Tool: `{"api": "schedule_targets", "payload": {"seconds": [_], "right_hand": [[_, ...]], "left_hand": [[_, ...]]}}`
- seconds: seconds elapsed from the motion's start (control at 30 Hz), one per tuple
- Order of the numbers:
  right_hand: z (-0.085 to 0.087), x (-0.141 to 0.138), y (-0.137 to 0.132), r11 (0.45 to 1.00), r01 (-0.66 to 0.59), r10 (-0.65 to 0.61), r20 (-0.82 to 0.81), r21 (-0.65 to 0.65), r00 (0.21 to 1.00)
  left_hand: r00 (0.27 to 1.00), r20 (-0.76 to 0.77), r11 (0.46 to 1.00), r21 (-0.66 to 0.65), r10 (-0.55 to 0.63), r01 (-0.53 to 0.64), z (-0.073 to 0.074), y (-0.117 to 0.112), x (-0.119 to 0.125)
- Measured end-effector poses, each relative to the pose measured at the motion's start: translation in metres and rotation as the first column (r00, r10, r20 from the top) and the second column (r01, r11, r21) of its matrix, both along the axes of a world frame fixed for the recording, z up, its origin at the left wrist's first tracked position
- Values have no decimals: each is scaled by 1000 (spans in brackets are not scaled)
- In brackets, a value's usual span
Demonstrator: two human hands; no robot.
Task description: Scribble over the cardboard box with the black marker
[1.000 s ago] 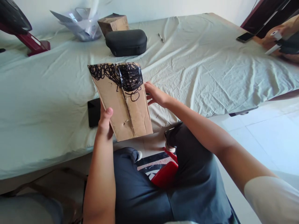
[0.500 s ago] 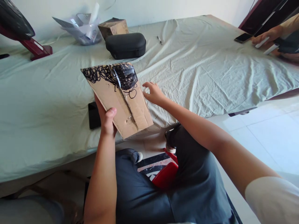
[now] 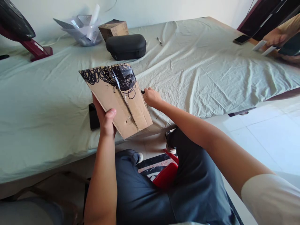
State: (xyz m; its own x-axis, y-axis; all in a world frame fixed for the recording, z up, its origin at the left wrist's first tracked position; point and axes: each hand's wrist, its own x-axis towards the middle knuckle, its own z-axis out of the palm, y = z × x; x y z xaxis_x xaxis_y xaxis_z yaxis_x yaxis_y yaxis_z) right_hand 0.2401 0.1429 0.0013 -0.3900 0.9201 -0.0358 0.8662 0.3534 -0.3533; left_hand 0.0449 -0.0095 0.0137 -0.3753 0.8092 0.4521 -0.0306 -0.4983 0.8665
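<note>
My left hand [image 3: 106,120] grips a cardboard box [image 3: 124,109] by its lower left edge, the thumb lying on its face. The box is held tilted above the bed's edge. Black scribbles cover its upper end, and a seam with shiny tape runs down the face. At the right side of the box, my right hand [image 3: 152,97] is closed around a thin black marker [image 3: 142,92]; only a short dark end of it shows. Partly behind my left hand, a black phone [image 3: 94,117] lies on the sheet.
A black hard case [image 3: 126,47], a small carton [image 3: 114,28], a clear plastic basket [image 3: 86,36] and a pen [image 3: 159,41] are on the bed [image 3: 199,72]. A dark red and black appliance [image 3: 30,45] stands left. At far right, another person's hand [image 3: 275,39] holds white pieces near a phone [image 3: 241,39].
My right hand has gone from loosely spread fingers to closed, with the black marker's end now showing. The box has shifted slightly left. The other person's hand has moved.
</note>
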Motion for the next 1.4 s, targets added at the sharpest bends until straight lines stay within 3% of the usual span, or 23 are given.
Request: {"api": "schedule_targets", "payload": {"seconds": [0.3,0.43,0.6,0.67,0.73,0.8,0.9,0.97,1.03,1.2,1.33,1.4], "right_hand": [[14,12,-1,987,95,-105,-74,-127,992],[26,17,0,979,161,-162,3,-129,987],[45,31,-2,981,164,-159,56,-104,986],[47,40,-2,988,139,-139,5,-71,990],[46,48,-1,995,97,-99,-156,-18,983],[46,53,-2,997,77,-74,-413,-10,908],[54,53,-8,991,89,-131,-752,-95,646],[64,50,-16,988,91,-156,-851,-127,502],[73,47,-23,987,80,-162,-880,-142,446],[81,39,-31,983,3,-169,-897,-184,409],[81,37,-37,995,-52,-74,-968,-89,238],[84,38,-43,998,-48,-24,-981,-33,193]], "left_hand": [[1000,2,1000,-16,1,0,5,-7,2],[1000,-12,1000,-28,14,-15,7,-7,4],[1000,-6,1000,-6,1,-1,19,-8,14],[1000,-7,999,25,-25,26,22,-9,16],[999,-15,997,52,-48,48,23,-9,16],[998,-30,997,60,-53,55,21,-7,14],[998,-45,997,62,-41,43,17,-4,10],[999,-34,997,62,-35,37,15,-3,9],[999,-16,998,54,-36,36,14,-3,9],[999,-41,1000,22,-14,15,16,-4,12],[997,-81,1000,17,7,-6,15,-2,12],[997,-75,1000,16,5,-4,15,-2,12]]}}
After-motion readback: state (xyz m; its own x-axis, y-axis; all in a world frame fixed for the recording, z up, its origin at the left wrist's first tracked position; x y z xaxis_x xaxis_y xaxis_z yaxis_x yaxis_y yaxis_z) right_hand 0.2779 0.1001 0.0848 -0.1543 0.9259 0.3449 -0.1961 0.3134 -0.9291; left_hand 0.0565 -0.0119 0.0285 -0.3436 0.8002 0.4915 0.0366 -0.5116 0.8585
